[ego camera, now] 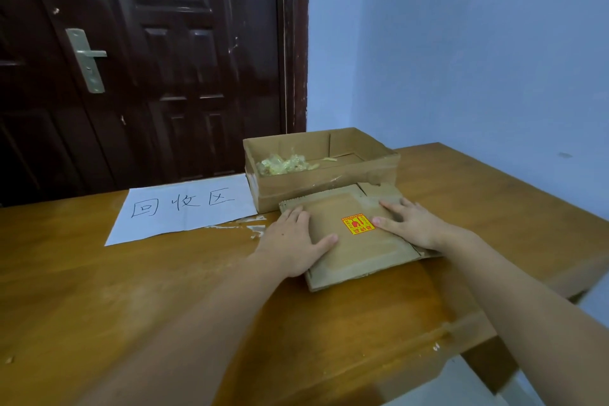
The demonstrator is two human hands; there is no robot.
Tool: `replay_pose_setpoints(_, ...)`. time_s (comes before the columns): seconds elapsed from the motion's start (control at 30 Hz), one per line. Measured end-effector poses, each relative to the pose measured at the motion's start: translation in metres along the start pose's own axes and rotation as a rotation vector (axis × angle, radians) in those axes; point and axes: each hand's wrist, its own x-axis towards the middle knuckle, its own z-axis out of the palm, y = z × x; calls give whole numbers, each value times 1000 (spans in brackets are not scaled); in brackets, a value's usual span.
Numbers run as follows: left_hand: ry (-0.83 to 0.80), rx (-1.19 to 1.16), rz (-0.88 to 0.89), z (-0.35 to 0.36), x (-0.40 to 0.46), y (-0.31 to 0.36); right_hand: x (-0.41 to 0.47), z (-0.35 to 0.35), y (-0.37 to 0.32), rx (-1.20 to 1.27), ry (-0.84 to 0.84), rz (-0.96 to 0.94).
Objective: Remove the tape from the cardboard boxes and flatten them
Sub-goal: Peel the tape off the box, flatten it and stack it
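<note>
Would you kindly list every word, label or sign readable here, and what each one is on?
"回收区": handwritten on the white paper sheet lying on the table.
Red and yellow sticker on the flattened cardboard: print too small and upside down to read.
No other text visible.

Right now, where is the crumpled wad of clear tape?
In the head view, the crumpled wad of clear tape lies in the left part of the open brown cardboard box, behind the flattened cardboard.

Brown flattened box (356, 247), orange-red sticker (358, 224)
</note>
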Motion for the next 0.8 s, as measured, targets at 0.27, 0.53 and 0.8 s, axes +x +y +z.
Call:
replay_pose_setpoints(0.27, -51, -13, 39, -10, -2, 1, -8, -11, -15, -211, 1, 44)
replay_pose_setpoints(0.53, -60, 51, 68, -78, -23, -13, -29, -38, -74, -378, 190, -141)
replay_pose_setpoints(0.8, 102, 157, 9, -144, -118, -81, -71, -18, -214, -219, 199, -603)
